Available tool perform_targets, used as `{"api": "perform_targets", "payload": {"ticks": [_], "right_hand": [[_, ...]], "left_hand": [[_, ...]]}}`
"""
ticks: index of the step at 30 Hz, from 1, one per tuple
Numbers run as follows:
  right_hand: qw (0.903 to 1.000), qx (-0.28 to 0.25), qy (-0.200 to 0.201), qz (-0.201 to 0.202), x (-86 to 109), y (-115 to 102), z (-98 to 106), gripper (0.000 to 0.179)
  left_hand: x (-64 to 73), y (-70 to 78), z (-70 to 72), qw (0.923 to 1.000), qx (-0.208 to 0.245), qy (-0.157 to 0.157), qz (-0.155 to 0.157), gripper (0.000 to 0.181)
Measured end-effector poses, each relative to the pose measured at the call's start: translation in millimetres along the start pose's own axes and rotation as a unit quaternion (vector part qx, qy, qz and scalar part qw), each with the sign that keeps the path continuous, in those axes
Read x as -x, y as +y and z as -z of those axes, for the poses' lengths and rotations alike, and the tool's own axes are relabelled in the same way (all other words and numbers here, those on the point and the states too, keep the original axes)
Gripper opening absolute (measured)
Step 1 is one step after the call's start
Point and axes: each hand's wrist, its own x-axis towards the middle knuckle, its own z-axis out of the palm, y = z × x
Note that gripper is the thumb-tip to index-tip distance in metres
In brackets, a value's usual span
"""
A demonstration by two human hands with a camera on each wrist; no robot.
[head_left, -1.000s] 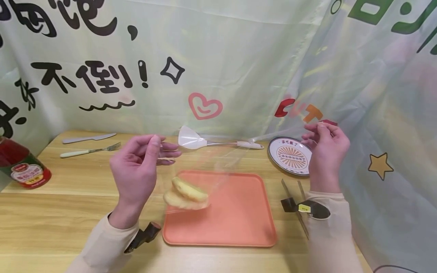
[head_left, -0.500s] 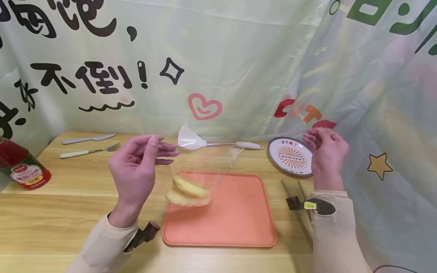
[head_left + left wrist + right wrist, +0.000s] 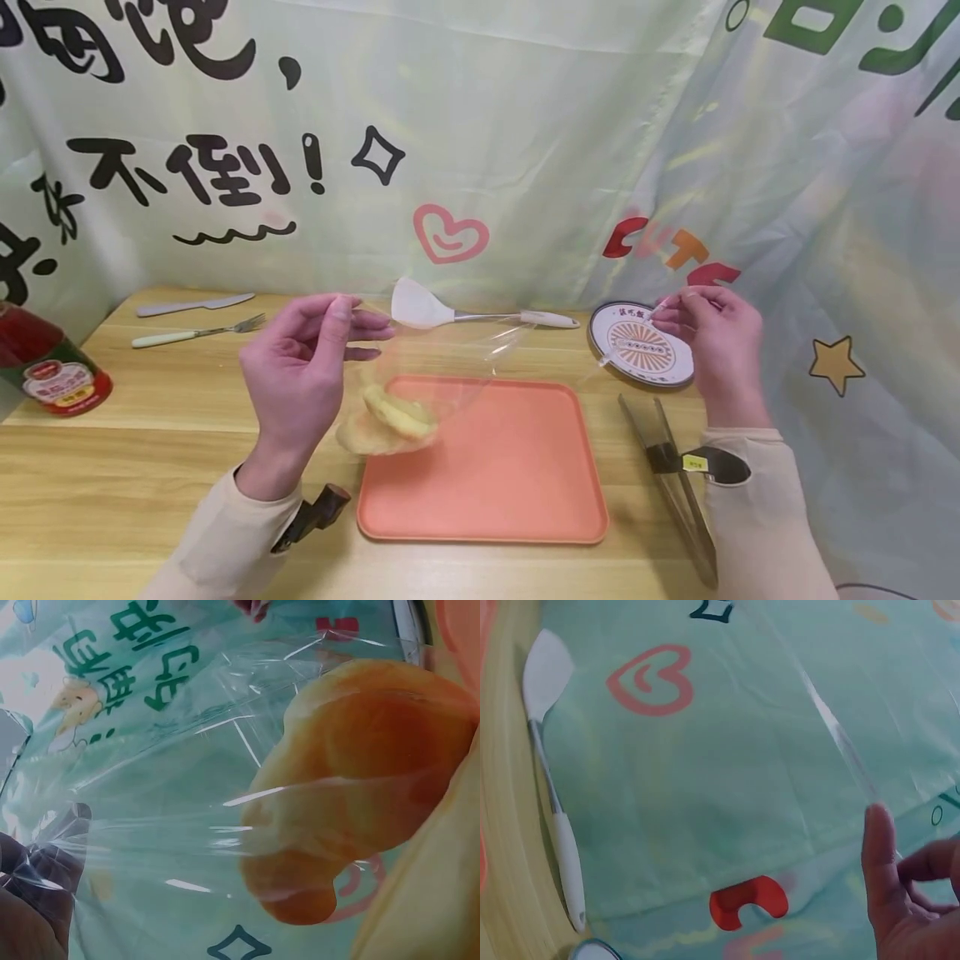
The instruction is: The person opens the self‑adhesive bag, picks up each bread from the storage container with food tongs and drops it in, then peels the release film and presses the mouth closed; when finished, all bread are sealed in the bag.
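Clear plastic bag (image 3: 172,802) hangs from my left hand (image 3: 303,371), which pinches its gathered top between thumb and fingers. Inside it are pieces of bread (image 3: 401,417), held above the left part of a pink tray (image 3: 517,467). Up close in the left wrist view, one golden-brown bread roll (image 3: 360,757) shows through the film, with a paler piece at the lower right. On the other side, my right hand (image 3: 723,354) pinches a narrow clear strip (image 3: 829,720) between thumb and forefinger. In the head view the strip slants down over a round patterned plate (image 3: 641,346).
Behind the tray lies a white spatula (image 3: 423,304). Metal tongs (image 3: 678,492) lie to the tray's right, partly under my right forearm. At far left are a knife (image 3: 195,306), a fork (image 3: 198,331) and a red-filled jar (image 3: 48,362). A printed cloth (image 3: 525,150) hangs behind.
The clear strip, earlier running across toward the bag, now slants down in front of the plate. My right hand has dropped slightly. The bread has swung a little left; my left hand stays put.
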Motion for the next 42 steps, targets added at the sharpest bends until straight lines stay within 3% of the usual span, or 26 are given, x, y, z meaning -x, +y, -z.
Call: {"api": "perform_targets", "payload": {"ticks": [3,5,7,12,15,20,25,27,31,33,42], "right_hand": [[0.996,0.07,-0.054,0.011,1.9,-2,3,0.023],[0.9869,0.128,-0.098,0.009,2.4,-2,7,0.028],[0.9706,0.188,-0.15,-0.004,1.6,-3,10,0.03],[0.9178,0.297,-0.26,-0.045,-4.7,6,19,0.027],[0.9015,0.318,-0.283,-0.078,-8.6,21,24,0.024],[0.8878,0.331,-0.299,-0.114,-14.8,52,33,0.018],[0.8717,0.37,-0.306,-0.101,-17.3,81,36,0.014],[0.8577,0.409,-0.301,-0.082,-16.5,87,34,0.012],[0.8158,0.501,-0.287,-0.031,-17.9,99,26,0.011],[0.7996,0.53,-0.282,-0.018,-20.6,106,23,0.011],[0.7703,0.573,-0.279,0.02,-25.0,125,20,0.007]], "left_hand": [[-0.9,1.8,-0.6,1.0,0.003,0.007,-0.005,0.014],[-1.3,3.0,-0.7,0.9999,0.008,0.01,-0.009,0.014],[-1.6,4.1,-1.0,0.9997,0.015,0.013,-0.011,0.013],[-1.8,5.8,-1.8,0.9996,0.021,0.013,-0.015,0.013],[-1.8,7.1,-2.4,0.9996,0.021,0.011,-0.017,0.013],[-1.6,8.8,-3.0,0.9995,0.023,0.008,-0.022,0.013],[-2.2,9.0,-4.2,0.9992,0.026,0.005,-0.029,0.013],[-2.3,8.7,-4.5,0.9991,0.025,0.003,-0.033,0.013],[-1.4,7.6,-3.8,0.9993,0.021,0.002,-0.031,0.014],[-0.8,6.6,-3.4,0.9994,0.019,0.002,-0.03,0.014],[1.7,0.8,-4.9,0.9995,0.014,-0.004,-0.026,0.012]]}}
